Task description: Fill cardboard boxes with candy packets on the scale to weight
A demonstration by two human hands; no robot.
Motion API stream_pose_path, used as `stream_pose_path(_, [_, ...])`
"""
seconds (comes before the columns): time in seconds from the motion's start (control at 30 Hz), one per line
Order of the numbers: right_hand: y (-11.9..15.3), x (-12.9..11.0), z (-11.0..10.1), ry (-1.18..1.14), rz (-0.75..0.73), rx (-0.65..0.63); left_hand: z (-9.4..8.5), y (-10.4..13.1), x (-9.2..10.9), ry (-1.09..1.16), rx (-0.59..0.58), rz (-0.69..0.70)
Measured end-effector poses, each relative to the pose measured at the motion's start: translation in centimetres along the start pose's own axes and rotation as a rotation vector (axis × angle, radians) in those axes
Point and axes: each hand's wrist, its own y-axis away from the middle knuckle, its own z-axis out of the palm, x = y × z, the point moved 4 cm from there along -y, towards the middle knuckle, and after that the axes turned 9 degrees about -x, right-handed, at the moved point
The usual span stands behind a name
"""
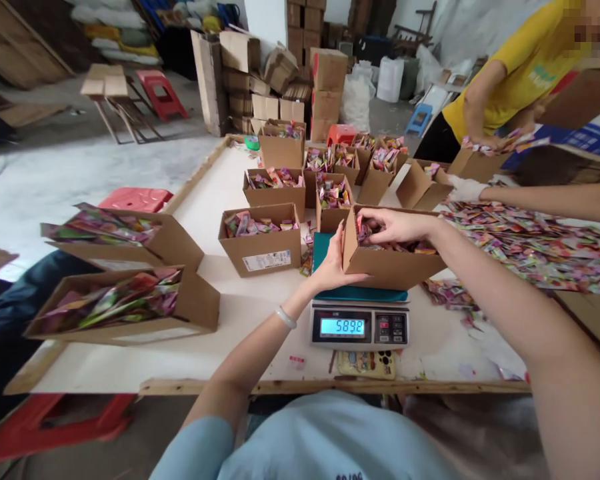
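Observation:
A cardboard box (395,267) filled with small colourful packets (423,248) rests on the teal pan of a digital scale (361,327), whose display is lit. My left hand (333,267) grips the box's left end, its thumb and fingers spread around the corner. Inside the box's left part, my right hand (395,225) is closed around some of the small packets, with its fingertips partly hidden. Just left of the scale stands another filled box (260,250) with a white label.
Several filled boxes (275,190) crowd the table's far middle. Two larger open boxes (125,307) sit at left. Loose packets (535,247) are heaped at right, where a gloved hand (465,189) reaches in. A person in yellow (515,73) handles packets beyond. A phone (366,365) lies before the scale.

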Motion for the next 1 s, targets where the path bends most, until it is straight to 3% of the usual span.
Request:
stream_pose_path(0.23, [3.8,0.2,-0.8,-0.139,0.072,0.201,-0.3,0.0,-0.5,-0.038,-0.016,0.018])
stream_pose_path(0.43, [5.8,-0.1,-1.8,-0.074,0.074,0.341,-0.4,-0.2,-0.9,-0.061,-0.007,0.038])
stream_pose_path(0.67, [7.4,-1.3,-2.1,-0.039,0.357,0.518,-0.8,-0.3,-0.5,-0.055,-0.059,-0.009])
stream_pose_path(0.73, [7.8,-1.3,-2.3,-0.030,0.365,0.599,-0.7,-0.5,-0.5,-0.053,-0.064,-0.011])
stream_pose_path(0.87, [8.6,-0.7,-2.6,-0.165,0.271,0.706,-0.8,-0.6,-0.6,-0.041,-0.062,-0.023])
stream_pose_path(1.0, [11.1,-0.8,-3.8,-0.241,-0.100,0.916,-0.8,-0.5,-0.8,-0.052,-0.066,-0.018])
